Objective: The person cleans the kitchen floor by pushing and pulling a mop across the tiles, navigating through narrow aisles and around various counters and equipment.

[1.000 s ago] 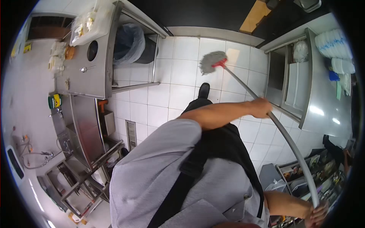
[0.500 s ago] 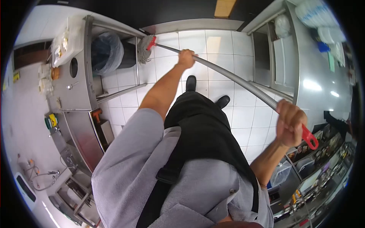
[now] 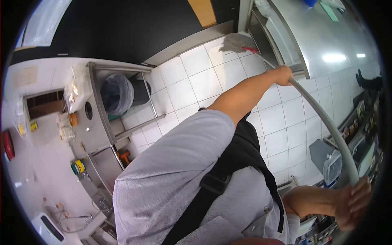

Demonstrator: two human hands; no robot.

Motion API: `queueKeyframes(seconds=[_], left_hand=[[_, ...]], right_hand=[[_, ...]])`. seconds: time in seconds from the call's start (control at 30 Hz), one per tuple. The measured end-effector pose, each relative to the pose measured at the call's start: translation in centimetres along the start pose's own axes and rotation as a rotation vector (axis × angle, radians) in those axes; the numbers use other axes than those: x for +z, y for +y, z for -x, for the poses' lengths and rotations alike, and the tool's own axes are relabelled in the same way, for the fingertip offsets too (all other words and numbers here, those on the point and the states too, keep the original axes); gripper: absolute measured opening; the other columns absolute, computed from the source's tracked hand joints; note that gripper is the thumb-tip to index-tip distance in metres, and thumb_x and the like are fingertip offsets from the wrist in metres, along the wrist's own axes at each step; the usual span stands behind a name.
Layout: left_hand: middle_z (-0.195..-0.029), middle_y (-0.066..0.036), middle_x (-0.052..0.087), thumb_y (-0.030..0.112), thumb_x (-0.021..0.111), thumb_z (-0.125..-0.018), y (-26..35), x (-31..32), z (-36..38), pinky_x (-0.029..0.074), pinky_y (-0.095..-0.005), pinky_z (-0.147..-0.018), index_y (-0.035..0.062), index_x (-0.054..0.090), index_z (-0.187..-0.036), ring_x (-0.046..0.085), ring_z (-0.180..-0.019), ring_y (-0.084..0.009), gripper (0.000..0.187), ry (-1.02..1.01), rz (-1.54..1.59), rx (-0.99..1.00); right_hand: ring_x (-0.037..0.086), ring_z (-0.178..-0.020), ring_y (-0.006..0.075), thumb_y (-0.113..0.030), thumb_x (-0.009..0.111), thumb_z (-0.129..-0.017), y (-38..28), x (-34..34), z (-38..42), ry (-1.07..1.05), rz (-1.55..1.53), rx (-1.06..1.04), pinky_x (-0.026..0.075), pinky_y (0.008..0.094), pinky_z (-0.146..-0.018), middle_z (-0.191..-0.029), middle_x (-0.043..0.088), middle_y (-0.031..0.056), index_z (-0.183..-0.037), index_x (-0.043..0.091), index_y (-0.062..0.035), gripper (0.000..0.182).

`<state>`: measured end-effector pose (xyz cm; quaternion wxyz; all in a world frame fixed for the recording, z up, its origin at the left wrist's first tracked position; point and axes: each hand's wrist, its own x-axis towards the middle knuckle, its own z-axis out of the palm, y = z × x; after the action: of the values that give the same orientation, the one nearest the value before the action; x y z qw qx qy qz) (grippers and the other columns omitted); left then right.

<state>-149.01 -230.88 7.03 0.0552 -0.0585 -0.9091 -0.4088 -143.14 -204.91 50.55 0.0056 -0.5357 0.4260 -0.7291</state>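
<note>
A mop [image 3: 326, 116] with a long grey handle stretches from upper centre to lower right. Its grey string head [image 3: 237, 43] lies on the tiles by the right-hand steel counter, joined by a red socket [image 3: 250, 50]. My left hand [image 3: 281, 75] is closed around the shaft a short way above that socket. Near the handle's upper end, my right hand [image 3: 353, 204] is wrapped round it at lower right, slightly blurred. The red grip end that showed earlier is hidden now.
White floor tiles [image 3: 196, 75] run between a steel counter [image 3: 343, 36] on the right and a steel table [image 3: 77, 130] on the left. Under the left table stands a lined bin [image 3: 117, 94]. A black wall [image 3: 122, 32] closes the far end. A grey container [image 3: 322, 159] stands at right.
The mop head has swept from the left table's leg across the floor to the right counter. Both hands moved right with the handle, and my view has turned.
</note>
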Motion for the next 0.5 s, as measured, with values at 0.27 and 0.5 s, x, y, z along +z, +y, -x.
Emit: queueKeyframes(seconds=[0.27, 0.5], left_hand=[[-0.077, -0.013, 0.068, 0.029, 0.068, -0.074, 3.8, -2.1, 17.3, 0.047, -0.0507, -0.08, 0.0111, 0.069, -0.075, 0.066, -0.081, -0.0354, 0.018, 0.089, 0.001, -0.182], [-0.068, -0.016, 0.061, 0.018, 0.072, -0.071, 2.8, -9.5, 41.3, 0.045, -0.0496, -0.069, 0.0067, 0.061, -0.069, 0.061, -0.073, -0.0386, 0.016, 0.396, -0.013, -0.342]], right_hand=[[0.036, -0.044, 0.0135, -0.051, 0.027, -0.104, -5.9, 7.9, 5.7, 0.031, -0.126, 0.053, 0.038, 0.0351, -0.044, -0.059, 0.039, 0.0005, -0.077, 0.041, -0.0111, 0.05], [0.04, -0.047, 0.013, -0.045, 0.036, -0.101, -3.8, 21.7, 6.1, -0.259, -0.425, 0.175, 0.038, 0.0318, -0.045, -0.06, 0.042, -0.0004, -0.073, 0.038, -0.0132, 0.042]])
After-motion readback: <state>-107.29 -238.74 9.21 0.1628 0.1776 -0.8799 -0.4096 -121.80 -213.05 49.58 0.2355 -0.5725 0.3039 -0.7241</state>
